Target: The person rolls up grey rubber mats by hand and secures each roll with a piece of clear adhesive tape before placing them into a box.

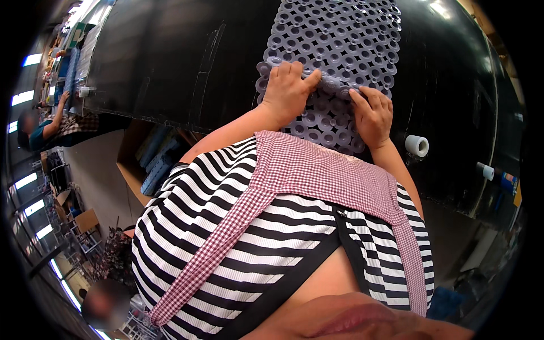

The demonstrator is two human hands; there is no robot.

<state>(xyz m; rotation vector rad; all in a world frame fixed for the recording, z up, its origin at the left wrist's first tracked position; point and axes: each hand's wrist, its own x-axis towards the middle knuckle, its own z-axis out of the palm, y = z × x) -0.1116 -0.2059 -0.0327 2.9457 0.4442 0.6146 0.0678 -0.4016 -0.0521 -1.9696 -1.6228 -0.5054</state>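
A grey-purple bath mat [335, 41] with rings and suction cups stretches away from me over a black table [170, 62]. Across its near part runs a raised fold or roll, with more of the mat on my side of it. My left hand [285, 95] grips the left part of this fold, fingers curled over and thumb pointing right. On the right part, my right hand [374, 116] pinches the fold between thumb and fingers. The underside of the fold is hidden by my hands.
A white tape roll [416, 145] sits at the table's near edge, right of me. At my left is a cardboard box [130, 170] holding blue rolled mats [160, 164]. A co-worker [54, 127] stands at another table on the far left; another person [105, 300] is at lower left.
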